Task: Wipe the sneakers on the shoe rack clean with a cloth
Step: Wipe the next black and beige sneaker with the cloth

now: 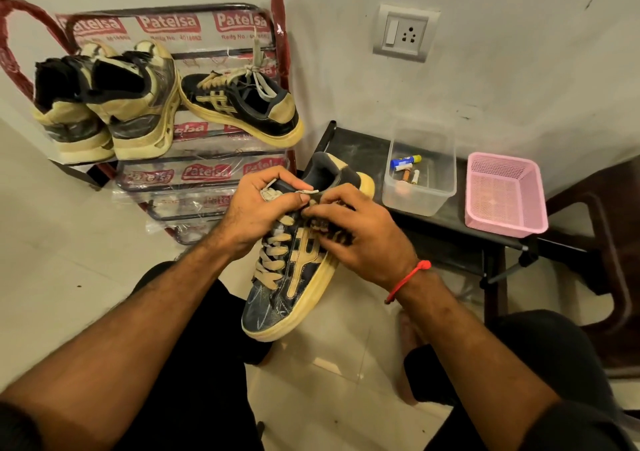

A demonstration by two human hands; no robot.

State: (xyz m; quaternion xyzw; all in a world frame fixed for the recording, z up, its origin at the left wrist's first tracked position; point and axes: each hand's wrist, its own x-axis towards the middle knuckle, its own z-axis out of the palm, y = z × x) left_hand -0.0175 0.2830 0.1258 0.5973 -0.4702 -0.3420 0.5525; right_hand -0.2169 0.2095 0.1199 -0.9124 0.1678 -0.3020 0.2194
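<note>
- The sneaker [298, 263] is off the rack, held in the air over the person's lap, toe pointing back at them, heel toward the low bench [363, 146].
- The left hand [263, 205] curls round the tongue end and pinches a lace [304, 192]; the right hand [360, 236] has its fingers bent over the far side of the upper, at the laces.
- I see no cloth in either hand or anywhere near.
- Its mate [242, 104] lies tilted on the rack [277, 35], beside a grey pair [114, 104].
- On the bench stand a clear tub [420, 173] and a pink basket [504, 194], well apart from the hands.
- Risks, as I judge them: with both hands high at the laces, the toe hangs unsupported and the shoe could twist or drop; tugging could knot the lace; the cracked upper may flake under hard rubbing.
</note>
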